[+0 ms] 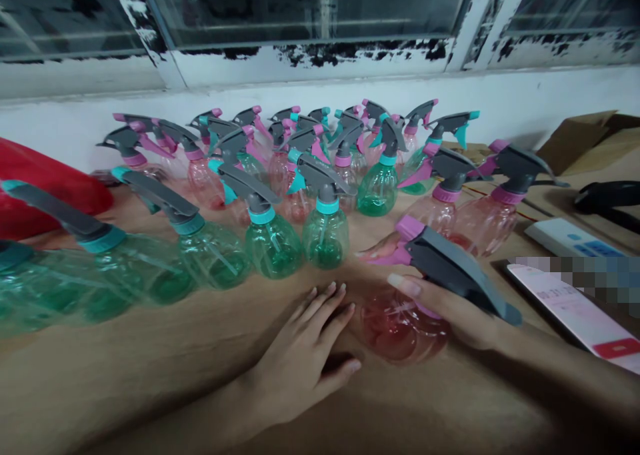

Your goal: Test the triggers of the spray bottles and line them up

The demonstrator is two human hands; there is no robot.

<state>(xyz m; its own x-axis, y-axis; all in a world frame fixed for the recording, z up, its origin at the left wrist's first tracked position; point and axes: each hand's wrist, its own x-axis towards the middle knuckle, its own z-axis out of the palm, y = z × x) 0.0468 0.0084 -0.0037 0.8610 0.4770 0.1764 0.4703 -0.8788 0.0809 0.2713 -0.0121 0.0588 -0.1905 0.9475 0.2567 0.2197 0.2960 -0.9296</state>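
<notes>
A pink spray bottle (400, 328) with a grey trigger head stands on the brown cardboard surface (150, 375) near me. My right hand (440, 301) is wrapped round its neck and head, thumb on the near side. My left hand (305, 355) lies flat and open on the surface, fingertips touching the bottle's base. Several green bottles (273, 241) and pink bottles (483, 218) with grey triggers stand in rows behind, up to the wall.
A red plastic thing (40, 181) lies at the far left. At the right are a white device with blue buttons (570, 238), a white and red card (580, 315), a black tool (607, 195) and a cardboard box (590, 141). A white wall and windows rise behind.
</notes>
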